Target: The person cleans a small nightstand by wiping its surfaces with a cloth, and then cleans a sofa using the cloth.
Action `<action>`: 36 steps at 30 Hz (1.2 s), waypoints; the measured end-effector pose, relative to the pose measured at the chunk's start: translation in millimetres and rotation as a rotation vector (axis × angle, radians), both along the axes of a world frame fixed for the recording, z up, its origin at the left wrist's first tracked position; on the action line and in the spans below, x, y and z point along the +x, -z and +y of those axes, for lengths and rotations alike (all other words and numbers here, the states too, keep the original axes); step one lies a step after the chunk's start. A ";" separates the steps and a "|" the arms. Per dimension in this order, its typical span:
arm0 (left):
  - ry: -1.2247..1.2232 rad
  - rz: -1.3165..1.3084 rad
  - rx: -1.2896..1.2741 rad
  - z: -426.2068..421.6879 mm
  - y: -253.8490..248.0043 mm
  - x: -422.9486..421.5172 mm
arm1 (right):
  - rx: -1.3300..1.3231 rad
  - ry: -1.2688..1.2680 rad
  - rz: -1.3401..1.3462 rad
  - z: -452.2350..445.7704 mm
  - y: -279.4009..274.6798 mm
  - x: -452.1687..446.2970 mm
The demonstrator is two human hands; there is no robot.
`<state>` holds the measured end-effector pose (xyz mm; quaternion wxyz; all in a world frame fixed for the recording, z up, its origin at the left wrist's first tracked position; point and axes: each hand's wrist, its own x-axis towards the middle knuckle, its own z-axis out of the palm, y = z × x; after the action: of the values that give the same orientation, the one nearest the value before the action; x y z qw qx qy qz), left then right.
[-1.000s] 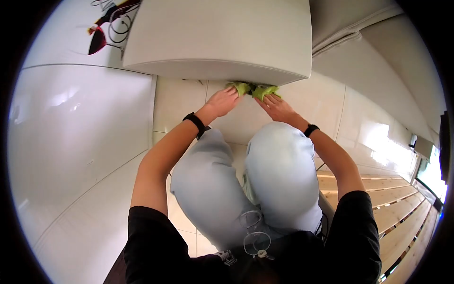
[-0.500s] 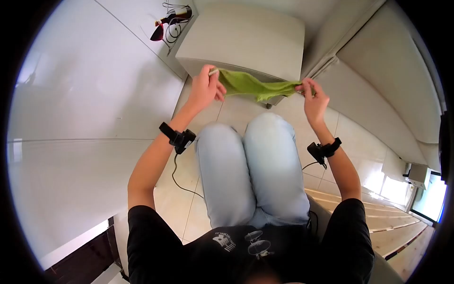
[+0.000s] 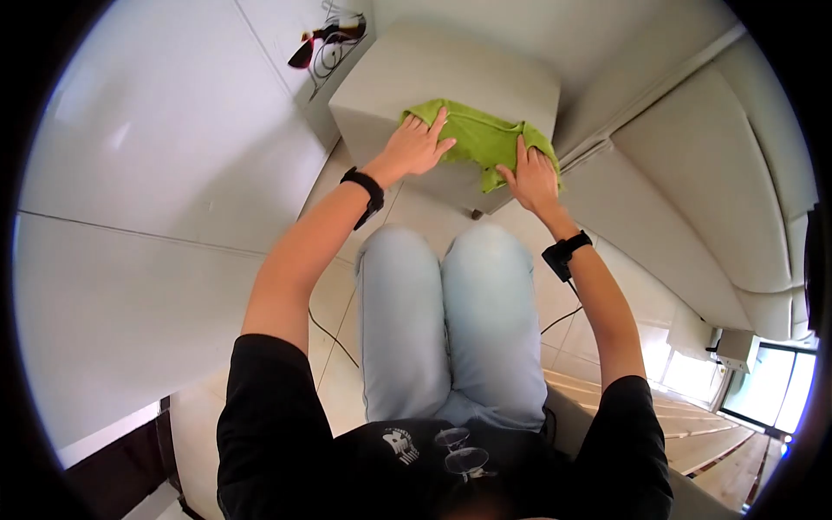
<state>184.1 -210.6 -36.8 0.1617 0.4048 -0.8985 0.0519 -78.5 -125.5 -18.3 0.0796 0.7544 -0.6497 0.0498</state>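
- Head view: a glossy white panel [image 3: 139, 156] fills the left, with red and dark items [image 3: 328, 39] and a looped cable near its top
- A pale padded block [image 3: 373, 82] stands right of it, on light floor tiles [image 3: 416, 204]; a cream sofa [image 3: 676, 199] and wooden slats [image 3: 676, 412] lie further right
- The red and dark items are too small to identify; the lens rim cuts off the sofa, and the hands hide parts of the cloth
- The left hand [image 3: 416, 147] is open, thumb apart, pressing the left end of the green cloth [image 3: 485, 134]
- The cloth lies spread over the block's near edge, drooping down its front, its long axis running left to right and sloping towards the person at the right
- The right hand [image 3: 536, 178] is open too, fingers on the cloth's right end
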 end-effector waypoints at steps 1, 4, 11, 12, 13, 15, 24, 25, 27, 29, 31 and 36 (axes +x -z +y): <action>-0.014 -0.003 0.019 2.2 -4.4 2.1 | 0.019 -0.014 -0.003 -1.4 1.9 6.7; -0.045 -0.047 0.154 -2.0 -10.1 5.3 | 0.082 -0.040 -0.063 -15.1 -2.1 26.9; -0.089 0.037 0.008 -17.9 -8.5 17.1 | 0.072 -0.192 -0.090 -39.3 -0.3 71.9; -0.127 0.040 0.063 -21.2 -13.8 25.9 | 0.022 -0.245 -0.082 -45.6 1.1 80.5; -0.127 0.039 0.068 -30.5 -11.2 38.4 | 0.026 -0.245 -0.084 -55.5 1.9 93.8; -0.175 0.072 0.033 -45.9 -5.5 57.9 | 0.058 -0.320 -0.052 -74.1 2.3 116.8; -0.459 -0.032 0.159 -68.5 -11.6 98.1 | -0.026 -0.454 -0.089 -110.0 0.8 182.2; -0.443 -0.045 0.158 -70.1 -5.3 100.8 | -0.027 -0.438 -0.101 -107.3 -2.5 181.5; -0.363 -0.134 0.056 -80.2 14.2 111.3 | 0.103 -0.459 -0.100 -105.2 -9.9 178.3; -0.358 -0.198 0.213 -57.1 -15.0 103.9 | 0.011 -0.503 -0.099 -106.3 5.1 172.9; -0.352 -0.268 0.368 -42.0 -27.2 98.3 | -0.081 -0.539 -0.092 -104.0 9.3 166.9; -0.211 -0.390 0.338 -21.7 -25.6 77.1 | -0.146 -0.624 -0.037 -79.6 12.6 138.7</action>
<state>261.2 -232.3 -11.2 -0.0902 0.4996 -0.8615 -0.0050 60.2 -205.1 -30.9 0.1024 0.9086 -0.3829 0.1319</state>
